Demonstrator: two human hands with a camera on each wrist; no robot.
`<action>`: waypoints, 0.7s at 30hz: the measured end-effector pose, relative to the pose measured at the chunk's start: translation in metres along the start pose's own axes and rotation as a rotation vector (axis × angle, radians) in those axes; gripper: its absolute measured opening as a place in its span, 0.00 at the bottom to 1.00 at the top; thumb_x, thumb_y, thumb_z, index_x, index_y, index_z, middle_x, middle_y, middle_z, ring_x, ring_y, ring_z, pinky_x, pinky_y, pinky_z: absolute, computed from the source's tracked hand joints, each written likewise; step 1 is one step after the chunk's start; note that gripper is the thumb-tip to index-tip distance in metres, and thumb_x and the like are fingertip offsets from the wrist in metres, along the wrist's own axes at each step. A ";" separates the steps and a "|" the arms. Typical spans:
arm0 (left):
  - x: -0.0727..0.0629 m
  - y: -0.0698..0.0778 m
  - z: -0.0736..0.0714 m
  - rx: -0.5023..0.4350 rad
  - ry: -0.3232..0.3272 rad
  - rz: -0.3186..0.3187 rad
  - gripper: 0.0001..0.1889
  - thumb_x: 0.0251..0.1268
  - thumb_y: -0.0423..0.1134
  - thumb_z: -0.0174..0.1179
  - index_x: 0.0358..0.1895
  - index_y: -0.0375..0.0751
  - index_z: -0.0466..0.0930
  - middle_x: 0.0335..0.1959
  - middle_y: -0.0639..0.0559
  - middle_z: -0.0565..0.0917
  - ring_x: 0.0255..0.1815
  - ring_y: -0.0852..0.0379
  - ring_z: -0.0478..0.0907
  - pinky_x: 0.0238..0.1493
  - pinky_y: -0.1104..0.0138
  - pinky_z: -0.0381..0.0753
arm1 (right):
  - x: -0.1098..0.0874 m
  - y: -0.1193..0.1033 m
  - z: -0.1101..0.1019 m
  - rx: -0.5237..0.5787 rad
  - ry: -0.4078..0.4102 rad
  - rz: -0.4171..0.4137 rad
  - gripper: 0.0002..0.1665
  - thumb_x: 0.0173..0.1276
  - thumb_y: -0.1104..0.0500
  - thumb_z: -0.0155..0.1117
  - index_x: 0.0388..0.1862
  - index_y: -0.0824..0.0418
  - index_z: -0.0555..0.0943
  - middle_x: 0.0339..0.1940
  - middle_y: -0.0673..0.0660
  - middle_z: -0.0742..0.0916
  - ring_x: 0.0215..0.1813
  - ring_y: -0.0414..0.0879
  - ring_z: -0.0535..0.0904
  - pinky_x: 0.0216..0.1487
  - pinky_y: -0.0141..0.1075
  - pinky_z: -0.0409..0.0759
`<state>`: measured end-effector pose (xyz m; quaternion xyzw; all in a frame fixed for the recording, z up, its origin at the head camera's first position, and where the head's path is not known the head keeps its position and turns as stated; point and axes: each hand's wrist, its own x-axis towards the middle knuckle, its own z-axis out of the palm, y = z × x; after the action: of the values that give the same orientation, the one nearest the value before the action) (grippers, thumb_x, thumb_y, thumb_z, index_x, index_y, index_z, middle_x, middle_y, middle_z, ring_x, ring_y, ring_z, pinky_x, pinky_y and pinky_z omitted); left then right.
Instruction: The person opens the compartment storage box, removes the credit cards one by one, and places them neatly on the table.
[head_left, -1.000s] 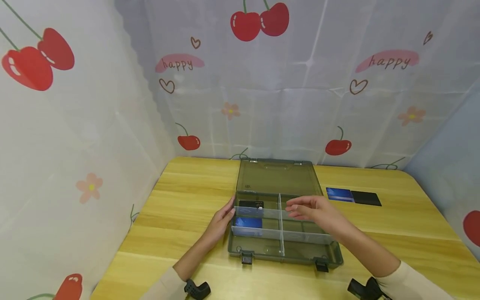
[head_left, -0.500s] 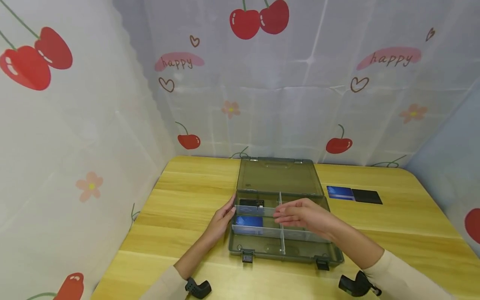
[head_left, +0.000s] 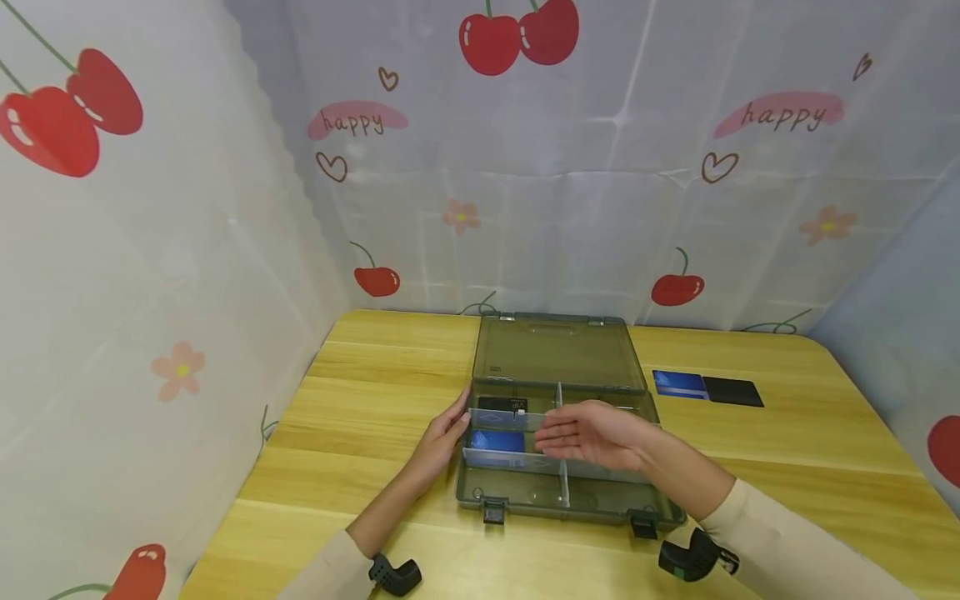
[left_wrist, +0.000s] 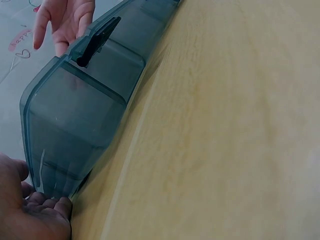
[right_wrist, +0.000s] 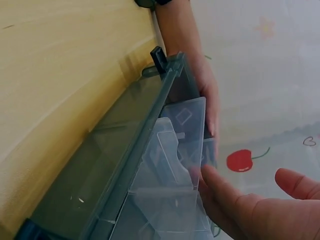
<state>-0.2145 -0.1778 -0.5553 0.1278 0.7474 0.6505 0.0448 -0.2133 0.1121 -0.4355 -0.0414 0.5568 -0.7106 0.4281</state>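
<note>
A smoky, see-through compartment box [head_left: 585, 517] lies on the table with its lid [head_left: 555, 350] folded back. Inside its left column are a black card [head_left: 495, 405] marked VIP in the rear compartment and a blue card [head_left: 497, 442] in the middle one. My left hand [head_left: 437, 443] holds the box's left side, thumb at the rim and fingers against the wall, as the left wrist view shows. Over the middle of the box is my right hand [head_left: 592, 433], fingers extended and nothing in them. Its fingertips overlap the clear dividers [right_wrist: 182, 150] in the right wrist view.
A blue card [head_left: 678, 384] and a black card [head_left: 735, 391] lie side by side on the wooden table [head_left: 390, 367], right of the lid. Two black latches hang at the box's front. A cherry-printed curtain [head_left: 540, 225] encloses the table's back and sides.
My right hand has moved left across the box, from the right column toward the middle divider, and its palm has turned more into view. The left hand has stayed on the box's side.
</note>
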 end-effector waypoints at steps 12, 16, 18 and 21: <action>0.000 0.001 0.000 -0.009 -0.001 0.005 0.28 0.85 0.41 0.44 0.81 0.43 0.52 0.82 0.50 0.50 0.82 0.47 0.45 0.80 0.54 0.48 | 0.020 -0.002 0.010 -0.037 0.044 0.041 0.38 0.84 0.58 0.42 0.77 0.83 0.43 0.75 0.85 0.54 0.78 0.74 0.51 0.79 0.54 0.55; 0.000 0.002 0.000 -0.004 -0.001 0.002 0.28 0.85 0.42 0.44 0.81 0.44 0.52 0.83 0.51 0.50 0.82 0.48 0.45 0.80 0.55 0.48 | 0.026 -0.003 0.011 -0.047 0.048 0.082 0.42 0.83 0.56 0.45 0.76 0.84 0.40 0.75 0.85 0.53 0.78 0.74 0.51 0.80 0.55 0.55; 0.000 0.002 0.000 -0.004 -0.002 0.008 0.28 0.85 0.41 0.44 0.81 0.43 0.52 0.83 0.49 0.50 0.82 0.47 0.45 0.80 0.54 0.47 | 0.028 -0.002 0.012 -0.052 0.052 0.097 0.43 0.82 0.56 0.46 0.76 0.84 0.40 0.75 0.85 0.53 0.78 0.74 0.50 0.80 0.55 0.54; 0.000 0.001 0.000 -0.002 0.000 0.012 0.28 0.85 0.41 0.44 0.81 0.42 0.52 0.82 0.49 0.51 0.82 0.46 0.45 0.80 0.53 0.47 | 0.032 -0.001 0.011 -0.056 0.048 0.109 0.43 0.82 0.56 0.46 0.76 0.84 0.40 0.75 0.86 0.52 0.78 0.75 0.49 0.79 0.56 0.54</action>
<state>-0.2145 -0.1781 -0.5543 0.1323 0.7460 0.6514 0.0408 -0.2280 0.0826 -0.4439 -0.0058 0.5881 -0.6711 0.4514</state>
